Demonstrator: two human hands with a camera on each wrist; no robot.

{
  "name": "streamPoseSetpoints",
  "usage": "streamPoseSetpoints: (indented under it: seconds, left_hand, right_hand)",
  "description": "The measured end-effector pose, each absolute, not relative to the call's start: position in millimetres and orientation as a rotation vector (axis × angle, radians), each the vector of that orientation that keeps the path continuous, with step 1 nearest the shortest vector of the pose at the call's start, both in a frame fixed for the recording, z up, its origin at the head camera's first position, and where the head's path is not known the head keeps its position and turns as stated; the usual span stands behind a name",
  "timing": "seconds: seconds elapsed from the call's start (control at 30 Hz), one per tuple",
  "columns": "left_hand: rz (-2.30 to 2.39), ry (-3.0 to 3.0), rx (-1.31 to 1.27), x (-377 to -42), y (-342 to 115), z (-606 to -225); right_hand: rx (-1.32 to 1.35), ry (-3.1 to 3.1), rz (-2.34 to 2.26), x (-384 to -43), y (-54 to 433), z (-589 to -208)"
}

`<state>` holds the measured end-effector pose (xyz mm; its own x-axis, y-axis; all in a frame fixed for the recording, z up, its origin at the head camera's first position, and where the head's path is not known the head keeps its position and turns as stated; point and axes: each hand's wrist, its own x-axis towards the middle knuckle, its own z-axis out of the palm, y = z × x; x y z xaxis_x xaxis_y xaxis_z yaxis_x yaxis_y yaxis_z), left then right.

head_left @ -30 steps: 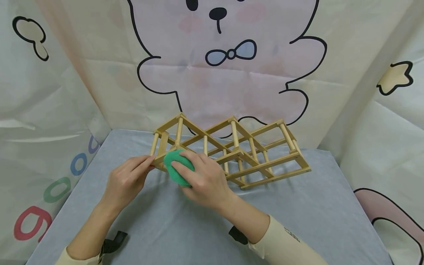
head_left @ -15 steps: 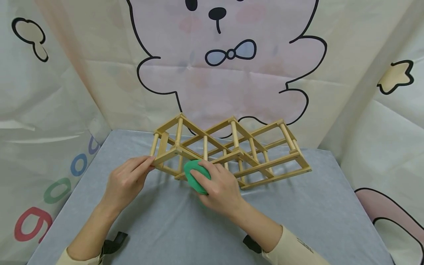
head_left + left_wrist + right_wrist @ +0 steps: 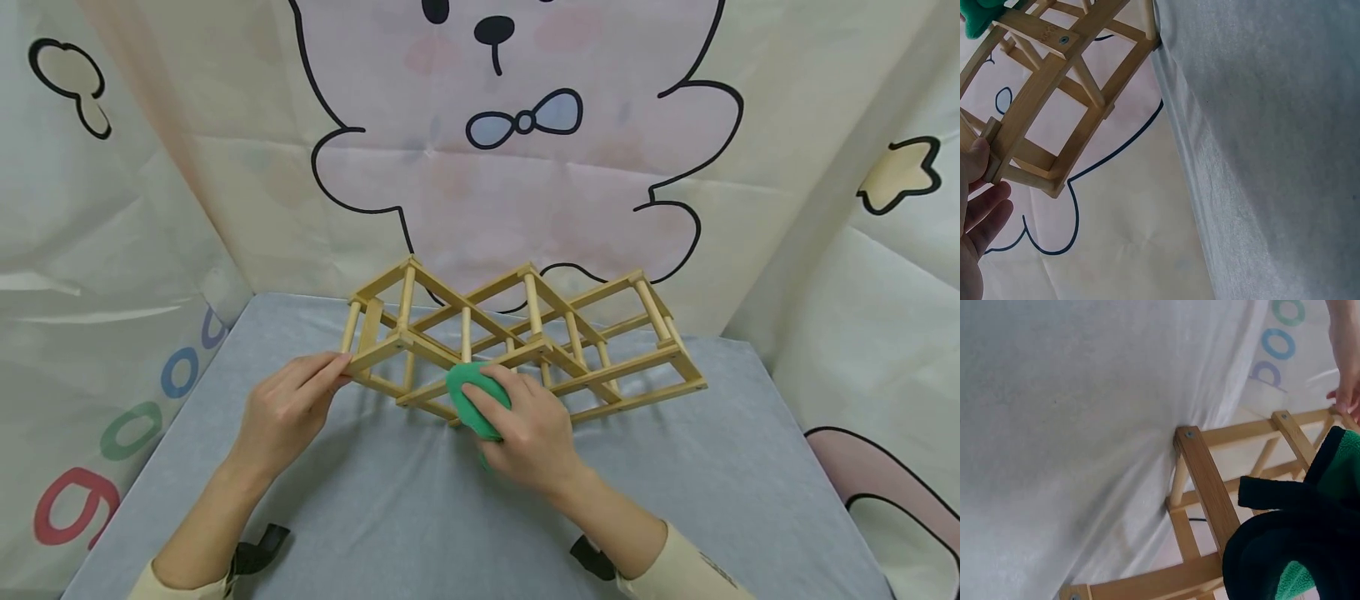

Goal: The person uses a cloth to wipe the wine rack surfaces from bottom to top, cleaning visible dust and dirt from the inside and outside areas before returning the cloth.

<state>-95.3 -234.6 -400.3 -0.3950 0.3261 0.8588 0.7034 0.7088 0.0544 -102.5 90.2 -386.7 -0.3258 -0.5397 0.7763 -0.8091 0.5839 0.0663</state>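
Observation:
A light wooden lattice rack (image 3: pixel 622 367) of slats and round dowels stands zigzag across the back of the table. My left hand (image 3: pixel 288 408) pinches its near left corner; the left wrist view shows thumb and fingers about the end of a slat (image 3: pixel 1032 103). A folded green cloth (image 3: pixel 472 400) is gripped in my right hand (image 3: pixel 532 429), over the front middle of the rack and overlapping its slats. In the right wrist view, dark shapes and part of the green cloth (image 3: pixel 1341 469) cover some of the rack.
A pale blue-grey cloth (image 3: pixel 420 517) covers the table. Printed fabric walls (image 3: pixel 225 192) stand close behind the rack and on both sides. A black strap piece (image 3: pixel 261 548) shows at my left wrist, and another black piece (image 3: pixel 592 557) at my right.
My right hand has slid the green cloth rightward along the rack's front, from near the left end to the middle. The left hand and the rack have stayed in place.

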Motion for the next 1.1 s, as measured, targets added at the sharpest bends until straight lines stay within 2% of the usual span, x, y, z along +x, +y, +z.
streamPoseSetpoints:
  seconds: [0.67,1.1]
  left_hand:
    - [-0.535,-2.022,-0.782,-96,-235,-402]
    - [-0.53,-2.017,-0.783,-96,-236,-401]
  right_hand:
    - [0.929,-1.816,0.545,-109,128,-362]
    - [0.928,-1.802,0.541,-113,154,-380]
